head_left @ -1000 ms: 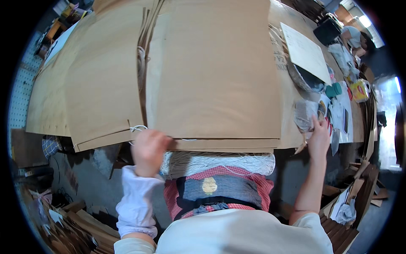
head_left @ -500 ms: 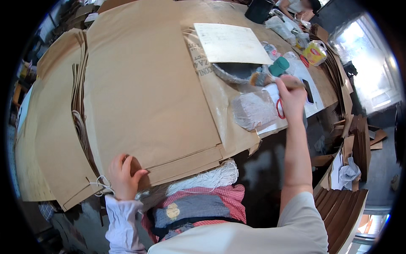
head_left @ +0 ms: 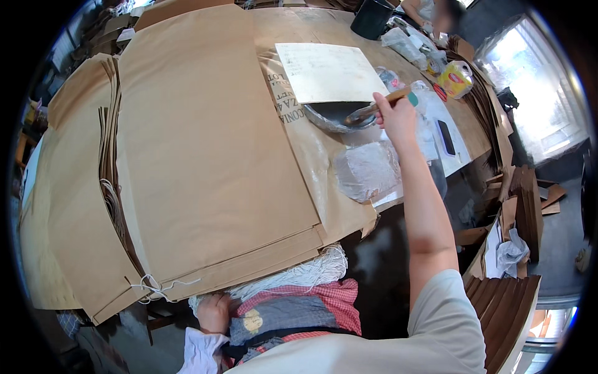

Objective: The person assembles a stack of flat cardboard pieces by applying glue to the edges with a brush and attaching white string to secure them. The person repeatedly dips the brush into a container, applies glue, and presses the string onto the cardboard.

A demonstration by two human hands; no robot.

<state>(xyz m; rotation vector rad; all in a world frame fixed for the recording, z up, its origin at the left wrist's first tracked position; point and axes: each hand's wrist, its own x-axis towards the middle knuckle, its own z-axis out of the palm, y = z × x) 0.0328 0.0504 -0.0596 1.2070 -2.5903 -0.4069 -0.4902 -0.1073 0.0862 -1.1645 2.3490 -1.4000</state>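
My right hand [head_left: 395, 116] is stretched out to the right and grips a wooden-handled brush [head_left: 379, 106]. The brush tip dips into a shallow dark bowl [head_left: 336, 116] that a pale sheet of card [head_left: 328, 71] partly covers. My left hand [head_left: 213, 311] rests below the table's near edge, closed around the end of a bundle of white string [head_left: 293, 279] lying in my lap. A large stack of brown paper sheets [head_left: 205, 149] fills the table in front of me, its near edges fanned out.
More brown paper [head_left: 68, 206] is stacked at the left with loose string at its corner. A crumpled plastic bag [head_left: 369, 171], a phone [head_left: 446, 137], a yellow packet [head_left: 454, 77] and a dark pot [head_left: 372, 17] lie at the right. Another person sits at the far right. Cardboard stacks stand on the floor.
My right hand went from the scissors-and-plastic area up to the bowl and now holds the brush. My left hand dropped from the paper's corner down to the string.
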